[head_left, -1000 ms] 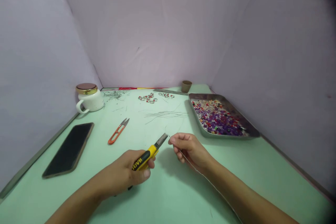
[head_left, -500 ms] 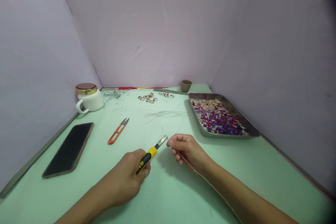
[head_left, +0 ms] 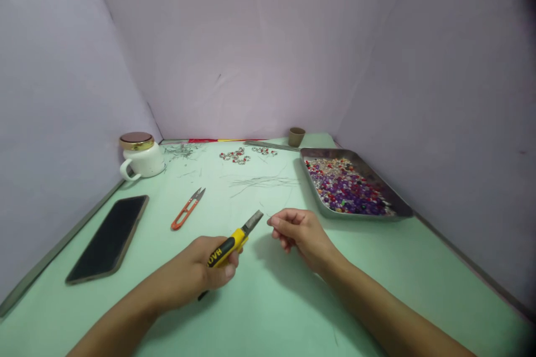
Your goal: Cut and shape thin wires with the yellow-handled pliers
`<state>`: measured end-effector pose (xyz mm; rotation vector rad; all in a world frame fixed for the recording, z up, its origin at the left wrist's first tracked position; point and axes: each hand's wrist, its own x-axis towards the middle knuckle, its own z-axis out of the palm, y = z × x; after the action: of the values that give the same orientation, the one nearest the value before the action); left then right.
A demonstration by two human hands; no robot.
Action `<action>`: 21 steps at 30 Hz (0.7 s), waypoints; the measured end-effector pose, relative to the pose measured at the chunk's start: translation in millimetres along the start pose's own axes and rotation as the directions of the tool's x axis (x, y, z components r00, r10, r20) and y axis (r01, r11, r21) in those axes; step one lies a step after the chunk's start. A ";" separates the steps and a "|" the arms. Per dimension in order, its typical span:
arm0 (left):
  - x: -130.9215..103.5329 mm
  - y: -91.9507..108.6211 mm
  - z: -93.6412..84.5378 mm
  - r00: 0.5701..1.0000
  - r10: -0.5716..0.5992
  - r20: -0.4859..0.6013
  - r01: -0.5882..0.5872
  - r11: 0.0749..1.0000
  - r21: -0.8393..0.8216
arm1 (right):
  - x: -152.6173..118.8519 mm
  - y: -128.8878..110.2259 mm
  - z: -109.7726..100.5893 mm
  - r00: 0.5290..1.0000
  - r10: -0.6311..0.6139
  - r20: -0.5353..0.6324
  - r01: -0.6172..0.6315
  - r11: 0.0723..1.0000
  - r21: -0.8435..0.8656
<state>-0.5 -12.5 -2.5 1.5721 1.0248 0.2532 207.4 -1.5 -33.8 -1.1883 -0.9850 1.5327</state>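
Note:
My left hand (head_left: 209,268) is wrapped round a yellow and black tool (head_left: 233,245), whose metal tip points up and to the right. Just right of that tip, my right hand (head_left: 297,231) pinches a short, thin wire (head_left: 269,220) between thumb and forefinger. A small gap separates the metal tip from the right fingertips. Orange thread snips (head_left: 186,211) lie on the table beyond my left hand. Several thin wires (head_left: 266,181) are spread on the table beyond both hands.
A metal tray (head_left: 316,196) of mixed beads stands at the right. Red-beaded wire pieces (head_left: 235,156) lie at the back, near a small brown cup (head_left: 296,136). At left are a lidded white mug (head_left: 146,162) and a phone (head_left: 109,239) on the green table (head_left: 268,318).
The tool in my left hand has turned and drawn slightly back from the right fingertips, and its handle shows more. The long pale strand along my right forearm is no longer visible.

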 end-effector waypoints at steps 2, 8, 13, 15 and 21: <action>0.1 -0.7 -1.8 1.000 0.023 -0.007 -0.023 0.998 -0.060 | -0.1 -0.8 -1.6 1.000 -0.009 0.020 0.009 0.999 0.035; 1.8 -4.6 -2.3 0.995 0.099 -0.009 -0.099 0.978 -0.185 | -2.5 1.0 -0.8 0.996 0.033 0.085 -0.041 0.994 0.097; 4.0 -5.0 -0.7 0.995 0.095 -0.001 -0.093 0.973 -0.209 | -4.3 2.5 2.0 0.995 0.042 0.092 -0.051 0.993 0.102; 3.9 -3.4 -0.2 0.999 0.054 0.007 -0.051 0.977 -0.205 | -4.2 2.7 2.6 0.995 0.047 0.088 -0.056 0.993 0.103; 1.8 2.0 0.0 0.999 0.021 -0.047 -0.023 0.999 -0.047 | -3.2 2.1 4.9 0.997 0.076 0.010 -0.077 0.995 0.067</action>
<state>1.5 -11.1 -1.4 1.5416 1.0307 0.3277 202.6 -5.4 -34.0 -1.1854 -0.8945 1.6192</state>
